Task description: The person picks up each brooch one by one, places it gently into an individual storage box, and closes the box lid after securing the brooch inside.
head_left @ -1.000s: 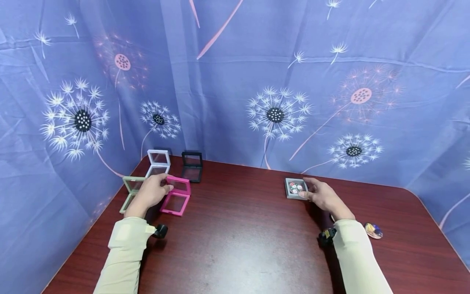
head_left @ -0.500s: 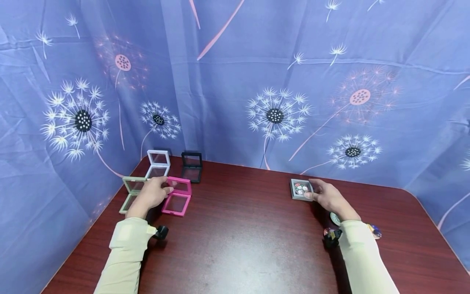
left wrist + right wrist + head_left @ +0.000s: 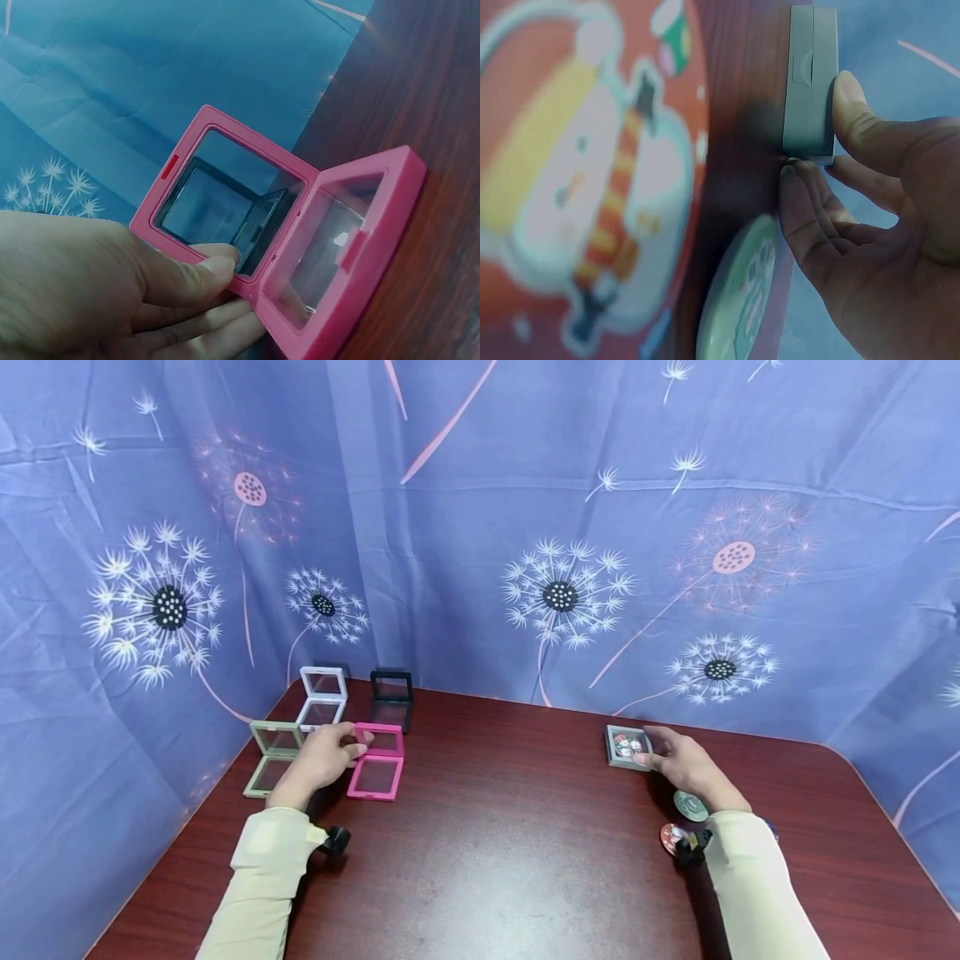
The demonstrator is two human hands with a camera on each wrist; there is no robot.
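Note:
My left hand [image 3: 322,756] pinches the upright panel of a pink hinged display frame [image 3: 378,757], thumb in front and a fingertip behind, as the left wrist view shows. The frame stands unfolded, its other panel [image 3: 401,195] toward the table. At the back right, my right hand [image 3: 686,764] holds a closed grey display frame [image 3: 628,745] by its right side, thumb on top. Small round pictures in red, white and green show through its window. The right wrist view gives the side of the grey case [image 3: 810,90], with fingers at its lower end.
Unfolded green [image 3: 266,726], white [image 3: 323,698] and black [image 3: 392,700] display frames stand at the back left. Near my right wrist lie a green round badge [image 3: 690,806] and a red snowman badge [image 3: 630,150]. A patterned cloth [image 3: 465,568] hangs behind the table.
My right hand has moved right with the grey display frame, uncovering the green and red badges. My left hand has shifted the pink display frame slightly right and turned it.

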